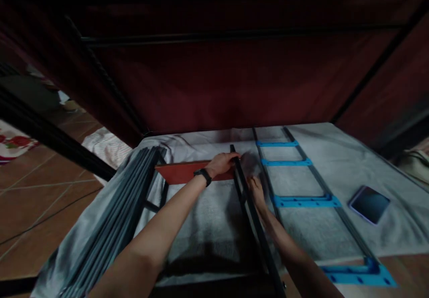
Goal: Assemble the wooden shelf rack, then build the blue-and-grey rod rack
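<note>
My left hand (pixel 221 164), with a dark watch on its wrist, reaches over a reddish-brown board (pixel 182 173). Its fingers are closed on the upper end of a black metal frame bar (pixel 253 213), where the board's right end meets it. On the bar's other side is my right hand (pixel 256 191), fingers curled together close to the bar; whatever they pinch is too small or hidden to make out. The board spans between this bar and a dark frame side on the left.
A bundle of grey tubes (pixel 114 217) lies at the left. To the right, a ladder-like frame with blue crosspieces (pixel 304 201) and a phone (pixel 369 204) rest on a pale cloth (pixel 321 150). A dark red panel (pixel 221 83) stands behind; tiled floor (pixel 40 186) shows left.
</note>
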Action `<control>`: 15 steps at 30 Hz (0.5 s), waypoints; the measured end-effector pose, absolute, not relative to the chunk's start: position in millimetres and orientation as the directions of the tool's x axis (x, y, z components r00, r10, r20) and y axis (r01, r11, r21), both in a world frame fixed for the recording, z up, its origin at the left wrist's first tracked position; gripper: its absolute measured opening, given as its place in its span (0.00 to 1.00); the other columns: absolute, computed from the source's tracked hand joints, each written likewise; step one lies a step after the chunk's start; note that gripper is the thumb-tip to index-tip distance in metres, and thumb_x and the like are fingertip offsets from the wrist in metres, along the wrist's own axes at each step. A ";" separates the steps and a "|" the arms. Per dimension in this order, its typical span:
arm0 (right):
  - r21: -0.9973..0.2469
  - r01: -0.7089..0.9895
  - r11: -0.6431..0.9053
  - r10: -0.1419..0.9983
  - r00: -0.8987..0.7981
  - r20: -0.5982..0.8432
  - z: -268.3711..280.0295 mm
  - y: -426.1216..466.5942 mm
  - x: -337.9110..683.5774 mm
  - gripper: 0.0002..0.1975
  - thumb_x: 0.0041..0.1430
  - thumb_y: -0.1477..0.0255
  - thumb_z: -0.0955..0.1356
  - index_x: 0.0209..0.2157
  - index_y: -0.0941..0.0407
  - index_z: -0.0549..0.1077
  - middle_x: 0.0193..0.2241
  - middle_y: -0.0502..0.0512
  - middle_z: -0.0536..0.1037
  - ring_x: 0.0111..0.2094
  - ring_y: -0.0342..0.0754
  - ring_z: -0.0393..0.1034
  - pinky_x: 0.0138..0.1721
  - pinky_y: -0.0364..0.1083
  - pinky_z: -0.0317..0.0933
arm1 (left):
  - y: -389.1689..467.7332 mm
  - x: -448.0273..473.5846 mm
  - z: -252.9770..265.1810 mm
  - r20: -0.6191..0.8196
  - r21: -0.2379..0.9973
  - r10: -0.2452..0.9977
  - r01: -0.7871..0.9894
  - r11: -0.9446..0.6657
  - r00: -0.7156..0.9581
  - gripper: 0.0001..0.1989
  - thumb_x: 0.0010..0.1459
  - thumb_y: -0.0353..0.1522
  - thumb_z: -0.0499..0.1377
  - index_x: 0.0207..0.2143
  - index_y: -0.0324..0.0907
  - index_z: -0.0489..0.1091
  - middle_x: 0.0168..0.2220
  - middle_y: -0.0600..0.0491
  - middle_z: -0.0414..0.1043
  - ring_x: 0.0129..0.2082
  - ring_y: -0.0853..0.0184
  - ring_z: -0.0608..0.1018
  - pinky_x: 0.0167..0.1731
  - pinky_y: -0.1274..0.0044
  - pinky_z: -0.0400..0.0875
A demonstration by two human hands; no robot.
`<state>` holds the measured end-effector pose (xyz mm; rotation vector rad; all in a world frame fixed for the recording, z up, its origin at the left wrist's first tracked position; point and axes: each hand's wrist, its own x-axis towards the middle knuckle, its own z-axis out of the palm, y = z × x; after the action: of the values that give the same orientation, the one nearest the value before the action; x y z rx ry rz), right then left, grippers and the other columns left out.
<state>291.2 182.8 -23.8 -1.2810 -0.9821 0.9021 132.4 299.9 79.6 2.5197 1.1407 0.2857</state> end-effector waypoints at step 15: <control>-0.986 0.090 0.139 0.959 0.238 0.157 10.8 267.6 286.8 0.09 0.61 0.63 0.62 0.32 0.50 0.71 0.32 0.51 0.77 0.38 0.48 0.71 0.42 0.47 0.64 | 298.6 135.4 82.6 0.045 0.487 0.814 0.698 -0.525 0.580 0.25 0.61 0.32 0.55 0.61 0.46 0.65 0.43 0.51 0.79 0.41 0.64 0.79 0.44 0.75 0.71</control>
<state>286.8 267.6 10.8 -1.2571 -1.1443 0.8842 135.4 298.6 82.6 2.3937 1.2160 0.3738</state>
